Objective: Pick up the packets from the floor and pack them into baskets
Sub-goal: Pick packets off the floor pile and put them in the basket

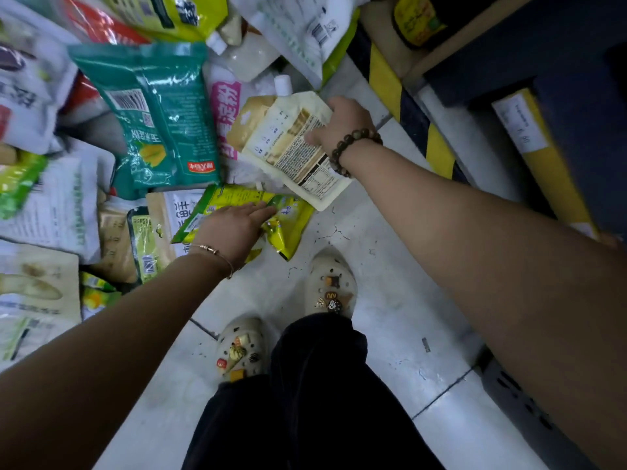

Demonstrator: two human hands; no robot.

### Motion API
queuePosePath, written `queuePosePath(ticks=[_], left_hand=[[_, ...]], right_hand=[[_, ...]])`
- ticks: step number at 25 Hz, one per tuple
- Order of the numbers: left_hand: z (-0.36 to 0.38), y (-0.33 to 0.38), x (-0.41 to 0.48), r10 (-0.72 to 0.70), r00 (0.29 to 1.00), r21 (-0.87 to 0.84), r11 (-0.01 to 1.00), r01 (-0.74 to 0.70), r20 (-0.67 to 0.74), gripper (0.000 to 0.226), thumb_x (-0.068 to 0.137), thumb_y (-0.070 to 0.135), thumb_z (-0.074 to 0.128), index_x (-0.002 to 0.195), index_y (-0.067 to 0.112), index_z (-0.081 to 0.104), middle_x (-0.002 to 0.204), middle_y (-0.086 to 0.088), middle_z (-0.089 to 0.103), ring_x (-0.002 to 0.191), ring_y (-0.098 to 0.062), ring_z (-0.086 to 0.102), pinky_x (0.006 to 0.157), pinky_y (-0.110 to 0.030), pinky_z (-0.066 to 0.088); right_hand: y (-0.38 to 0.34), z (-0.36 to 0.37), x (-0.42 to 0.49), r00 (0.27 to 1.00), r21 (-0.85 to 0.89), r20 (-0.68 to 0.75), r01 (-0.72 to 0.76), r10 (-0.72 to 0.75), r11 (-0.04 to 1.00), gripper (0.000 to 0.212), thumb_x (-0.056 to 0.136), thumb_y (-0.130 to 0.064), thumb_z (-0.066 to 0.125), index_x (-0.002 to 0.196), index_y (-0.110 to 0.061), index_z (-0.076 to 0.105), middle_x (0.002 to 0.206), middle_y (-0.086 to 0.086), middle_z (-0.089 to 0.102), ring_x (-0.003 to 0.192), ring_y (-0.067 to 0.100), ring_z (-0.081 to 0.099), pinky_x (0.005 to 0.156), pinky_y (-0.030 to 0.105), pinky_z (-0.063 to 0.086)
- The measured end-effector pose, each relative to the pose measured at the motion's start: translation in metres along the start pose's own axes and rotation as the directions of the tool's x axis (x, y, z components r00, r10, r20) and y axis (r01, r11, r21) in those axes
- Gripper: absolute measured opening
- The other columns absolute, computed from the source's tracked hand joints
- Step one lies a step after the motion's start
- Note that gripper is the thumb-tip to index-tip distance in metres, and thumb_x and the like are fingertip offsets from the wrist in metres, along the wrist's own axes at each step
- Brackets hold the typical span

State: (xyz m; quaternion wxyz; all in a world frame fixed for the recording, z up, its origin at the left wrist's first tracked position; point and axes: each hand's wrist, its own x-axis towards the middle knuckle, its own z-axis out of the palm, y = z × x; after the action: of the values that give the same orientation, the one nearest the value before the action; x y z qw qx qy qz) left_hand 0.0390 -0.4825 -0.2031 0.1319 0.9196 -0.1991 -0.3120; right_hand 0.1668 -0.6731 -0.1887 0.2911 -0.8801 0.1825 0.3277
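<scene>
My right hand grips the edge of a cream spouted pouch with a printed label, held tilted just above the floor. Lower down, my left hand lies with straight fingers on a yellow-green packet that rests on the white floor. A heap of packets covers the left half of the view, among them a large teal bag and a pink-and-white packet. No basket is in view.
My two feet in cream clogs stand on the white tiled floor just below the heap. A yellow-and-black striped edge and yellow cartons line the right side.
</scene>
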Motion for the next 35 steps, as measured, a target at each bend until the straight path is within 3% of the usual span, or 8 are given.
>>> queuePosePath(ticks=[5,9,11,14,18,24,29,35], left_hand=[[-0.064,0.024,-0.039,-0.273,0.962,-0.199,0.944,0.265,-0.015,0.040,0.095,0.012,0.047,0.134,0.014,0.049,0.110,-0.026,0.063,0.100,-0.042,0.059,0.076,-0.041,0.044],[-0.109,0.053,-0.077,-0.559,0.828,-0.697,0.616,0.368,-0.056,0.024,0.095,0.016,0.053,0.103,-0.005,0.061,0.091,-0.030,0.063,0.081,-0.028,0.059,0.072,-0.032,0.041],[-0.133,0.076,-0.091,-0.615,0.787,-0.782,0.512,0.354,-0.046,0.024,0.095,0.012,0.051,0.076,-0.001,0.052,0.061,-0.018,0.049,0.060,-0.017,0.044,0.056,-0.015,0.037],[-0.160,0.110,-0.107,-0.660,0.751,-0.804,0.445,0.395,0.004,0.026,0.097,0.018,0.046,0.078,0.001,0.048,0.059,-0.003,0.037,0.055,-0.018,0.031,0.042,-0.007,0.031],[-0.181,0.160,-0.122,-0.649,0.760,-0.828,0.408,0.386,0.034,0.024,0.098,0.024,0.046,0.083,0.006,0.048,0.062,0.002,0.041,0.054,-0.008,0.036,0.048,-0.026,0.024],[-0.176,0.241,-0.137,-0.537,0.842,-0.870,0.391,0.299,0.047,0.032,0.097,0.026,0.049,0.067,0.014,0.047,0.067,0.001,0.050,0.068,-0.019,0.048,0.060,-0.022,0.037],[-0.155,0.340,-0.165,-0.445,0.895,-0.883,0.409,0.232,0.029,0.018,0.097,0.022,0.048,0.089,0.008,0.054,0.071,0.002,0.053,0.058,-0.009,0.056,0.043,-0.003,0.036],[-0.121,0.445,-0.206,-0.313,0.949,-0.841,0.521,0.144,-0.031,0.029,0.095,0.023,0.052,0.067,0.015,0.049,0.060,0.007,0.055,0.056,-0.006,0.054,0.042,-0.002,0.035]], right_hand=[[0.003,-0.054,-0.053,0.983,0.274,-0.147,-0.069,0.113,0.959,0.036,0.076,-0.029,0.074,0.104,-0.009,0.064,0.104,0.003,0.066,0.096,0.021,0.062,0.080,0.034,0.052],[0.015,-0.083,-0.112,0.934,0.559,-0.203,-0.135,0.293,0.818,0.028,0.073,-0.024,0.078,0.096,-0.013,0.067,0.095,0.001,0.070,0.089,0.020,0.066,0.082,0.036,0.055],[0.024,-0.097,-0.150,0.909,0.653,-0.213,-0.140,0.358,0.744,0.022,0.072,-0.021,0.078,0.089,-0.014,0.067,0.088,0.000,0.071,0.085,0.019,0.067,0.079,0.034,0.056],[0.037,-0.118,-0.205,0.879,0.761,-0.226,-0.109,0.419,0.639,0.016,0.073,-0.017,0.078,0.075,-0.022,0.063,0.080,-0.003,0.069,0.077,0.015,0.067,0.072,0.032,0.056],[0.063,-0.140,-0.263,0.824,0.835,-0.256,-0.076,0.506,0.545,0.019,0.072,-0.018,0.079,0.075,-0.023,0.061,0.086,0.000,0.070,0.082,0.019,0.068,0.075,0.038,0.057],[0.129,-0.179,-0.342,0.740,0.892,-0.318,0.023,0.593,0.451,0.015,0.074,-0.016,0.078,0.084,-0.015,0.066,0.083,0.000,0.069,0.084,0.020,0.068,0.079,0.036,0.056],[0.202,-0.206,-0.421,0.677,0.914,-0.366,0.132,0.639,0.384,0.013,0.075,-0.012,0.077,0.078,-0.015,0.065,0.074,-0.005,0.066,0.067,0.010,0.064,0.061,0.023,0.054],[0.295,-0.215,-0.527,0.556,0.916,-0.398,0.205,0.730,0.343,0.012,0.075,-0.016,0.077,0.079,-0.017,0.065,0.076,-0.002,0.066,0.071,0.014,0.063,0.068,0.025,0.052]])
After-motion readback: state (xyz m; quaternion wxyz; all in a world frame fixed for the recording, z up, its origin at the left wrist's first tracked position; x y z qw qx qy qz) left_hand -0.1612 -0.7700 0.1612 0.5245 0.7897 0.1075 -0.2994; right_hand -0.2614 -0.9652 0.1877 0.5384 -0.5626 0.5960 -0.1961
